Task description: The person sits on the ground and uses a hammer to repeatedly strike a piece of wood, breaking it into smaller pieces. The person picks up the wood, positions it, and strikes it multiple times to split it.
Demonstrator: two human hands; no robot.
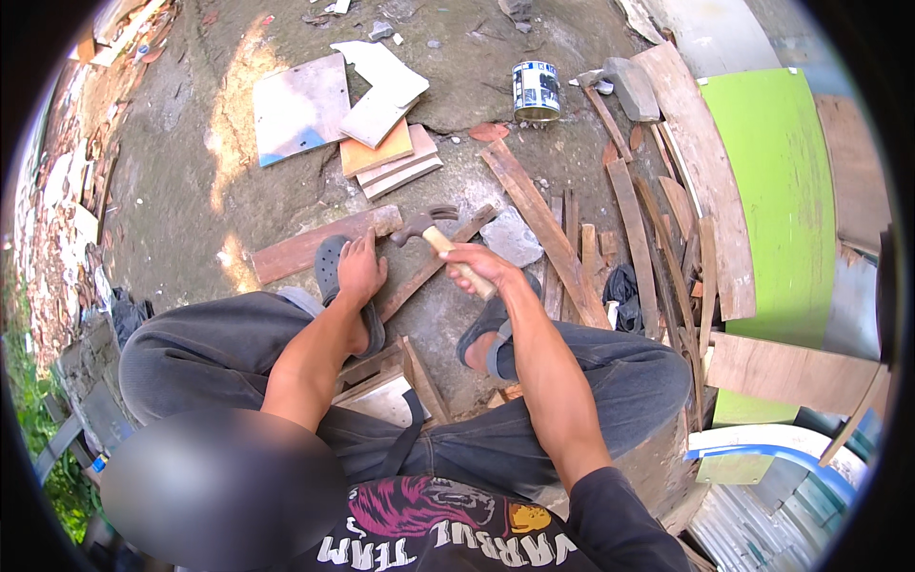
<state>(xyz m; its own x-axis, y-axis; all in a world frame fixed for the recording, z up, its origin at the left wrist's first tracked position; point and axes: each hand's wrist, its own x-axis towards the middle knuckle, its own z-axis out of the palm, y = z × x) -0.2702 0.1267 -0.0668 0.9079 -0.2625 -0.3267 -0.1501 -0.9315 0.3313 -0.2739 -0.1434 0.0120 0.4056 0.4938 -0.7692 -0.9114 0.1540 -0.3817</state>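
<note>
My right hand is wrapped round the pale wooden handle of a claw hammer. The hammer's dark, rusty head hovers beside the right end of a short reddish-brown wooden plank on the ground. On the plank's near edge, close to that same end, rests my left hand, its fingers bent over the wood. Whether a nail is between those fingertips is too small to see. A narrow wooden strip runs diagonally between my sandalled feet, passing under the hammer.
Several board offcuts lie ahead on the concrete. A paint can stands beyond them to the right. Long planks, a grey stone and a green panel fill the right side. A wooden frame piece sits between my legs.
</note>
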